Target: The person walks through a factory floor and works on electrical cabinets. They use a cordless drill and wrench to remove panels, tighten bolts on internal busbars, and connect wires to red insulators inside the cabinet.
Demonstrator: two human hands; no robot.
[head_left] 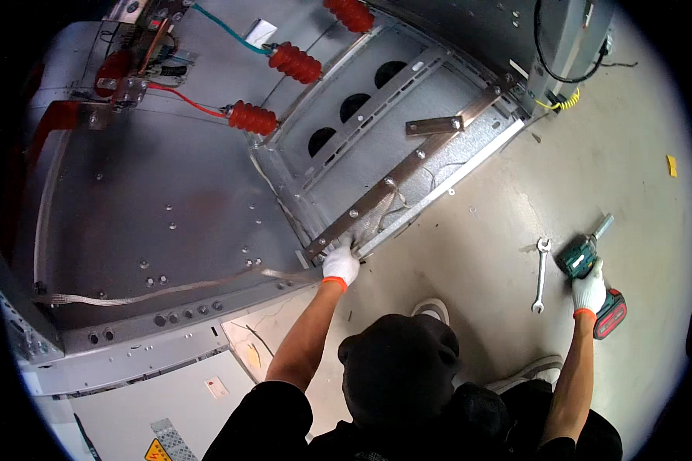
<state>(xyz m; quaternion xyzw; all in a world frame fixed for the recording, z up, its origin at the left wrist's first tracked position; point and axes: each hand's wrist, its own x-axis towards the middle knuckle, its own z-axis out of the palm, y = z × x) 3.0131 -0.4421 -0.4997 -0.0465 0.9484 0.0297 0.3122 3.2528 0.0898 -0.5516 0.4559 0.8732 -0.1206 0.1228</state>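
Note:
My left hand (341, 265), in a white glove with an orange cuff, is closed at the near end of a long brown metal bar (372, 198). What its fingers pinch there is hidden. The bar carries several bolts and lies along the cabinet's edge, with a short bar (432, 126) branching off it. Beside the hand, a flat braided strap (375, 218) runs under the bar. On the right, my gloved right hand (590, 292) grips a green cordless power tool (578, 257) with a socket at its tip, held over the floor. An open-end wrench (542, 276) lies left of it.
Red ribbed insulators (252, 117) stand in the grey metal cabinet (184, 184). A longer braid (154, 293) trails along its near sill. Yellow coiled cable (569, 101) hangs at the far right post. A white panel (161, 407) is at lower left, and a black cap (398, 369) fills the lower middle.

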